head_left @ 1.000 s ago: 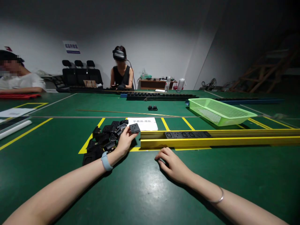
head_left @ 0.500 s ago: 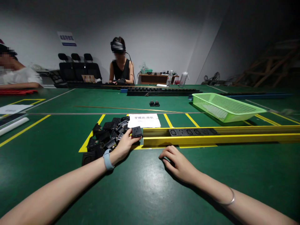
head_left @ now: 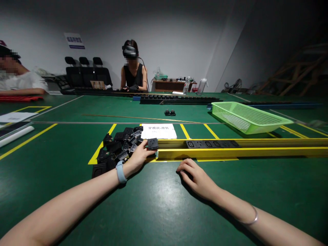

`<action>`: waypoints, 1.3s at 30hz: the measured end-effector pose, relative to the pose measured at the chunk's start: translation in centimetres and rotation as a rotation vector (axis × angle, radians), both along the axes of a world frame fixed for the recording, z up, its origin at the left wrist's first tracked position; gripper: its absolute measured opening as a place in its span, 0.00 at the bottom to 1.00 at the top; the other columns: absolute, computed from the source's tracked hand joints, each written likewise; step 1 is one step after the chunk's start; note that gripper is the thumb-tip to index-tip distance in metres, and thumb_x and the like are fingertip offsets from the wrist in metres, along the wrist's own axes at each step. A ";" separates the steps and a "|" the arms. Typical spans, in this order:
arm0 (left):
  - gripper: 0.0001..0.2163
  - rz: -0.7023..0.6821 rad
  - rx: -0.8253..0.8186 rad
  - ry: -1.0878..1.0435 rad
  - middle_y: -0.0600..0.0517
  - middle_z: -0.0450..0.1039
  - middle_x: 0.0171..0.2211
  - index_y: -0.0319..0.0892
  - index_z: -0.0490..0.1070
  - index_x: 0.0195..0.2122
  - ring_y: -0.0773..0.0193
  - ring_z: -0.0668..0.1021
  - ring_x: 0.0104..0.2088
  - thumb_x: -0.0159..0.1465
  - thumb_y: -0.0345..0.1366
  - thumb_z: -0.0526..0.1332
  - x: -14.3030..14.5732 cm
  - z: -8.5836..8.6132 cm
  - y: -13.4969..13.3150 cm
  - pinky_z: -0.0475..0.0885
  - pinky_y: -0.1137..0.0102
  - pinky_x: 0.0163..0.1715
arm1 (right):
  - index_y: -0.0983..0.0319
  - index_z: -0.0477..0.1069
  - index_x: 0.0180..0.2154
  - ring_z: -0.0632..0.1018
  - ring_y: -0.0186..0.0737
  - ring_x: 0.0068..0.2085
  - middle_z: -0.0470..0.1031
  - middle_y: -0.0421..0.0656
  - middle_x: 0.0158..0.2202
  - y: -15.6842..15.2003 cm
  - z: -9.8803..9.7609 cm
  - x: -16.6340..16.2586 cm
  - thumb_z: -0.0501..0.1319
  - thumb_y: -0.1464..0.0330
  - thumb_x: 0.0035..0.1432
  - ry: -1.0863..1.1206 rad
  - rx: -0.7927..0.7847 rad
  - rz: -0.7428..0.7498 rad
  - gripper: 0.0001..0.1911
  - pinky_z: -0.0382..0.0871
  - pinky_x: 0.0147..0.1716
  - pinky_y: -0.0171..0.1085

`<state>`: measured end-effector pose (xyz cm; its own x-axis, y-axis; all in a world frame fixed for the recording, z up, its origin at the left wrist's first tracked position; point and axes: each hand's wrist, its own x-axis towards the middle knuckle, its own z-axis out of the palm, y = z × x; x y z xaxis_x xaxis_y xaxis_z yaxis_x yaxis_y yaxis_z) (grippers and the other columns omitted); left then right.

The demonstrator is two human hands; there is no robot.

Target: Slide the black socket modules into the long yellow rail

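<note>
My left hand (head_left: 138,159) grips a black power socket module (head_left: 153,144) between thumb and fingers, right at the left end of a long yellow rail (head_left: 205,152). Whether the module's edge sits inside the channel I cannot tell. Several black socket modules (head_left: 212,144) lie in a row within the rail. Beside my left wrist is a heap of loose socket modules (head_left: 115,145). My right hand (head_left: 196,176) rests on the green table just in front of the rail, fingers loosely bent, thumb apart, holding nothing.
Behind the rail lie a printed paper sign (head_left: 159,131) and a light green basket (head_left: 248,118). Two small black modules (head_left: 169,112) and a thin brass-coloured rod (head_left: 138,118) are farther back. One person (head_left: 133,73) sits across the table, another person (head_left: 20,78) at far left.
My left hand has shifted slightly right with the socket module, which now meets or overlaps the rail's end. My right hand keeps its pose by the rail. The camera view has moved a little.
</note>
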<state>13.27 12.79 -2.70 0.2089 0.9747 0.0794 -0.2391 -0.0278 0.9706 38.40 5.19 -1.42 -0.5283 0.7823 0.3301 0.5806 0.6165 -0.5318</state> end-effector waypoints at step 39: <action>0.23 -0.045 0.002 0.103 0.45 0.74 0.48 0.39 0.68 0.47 0.54 0.75 0.50 0.49 0.30 0.69 -0.3 0.7 -0.5 0.65 0.58 0.54 | 0.60 0.68 0.42 0.70 0.42 0.44 0.68 0.46 0.41 0.0 -0.2 0.1 0.54 0.74 0.60 -0.061 0.043 0.009 0.09 0.68 0.45 0.44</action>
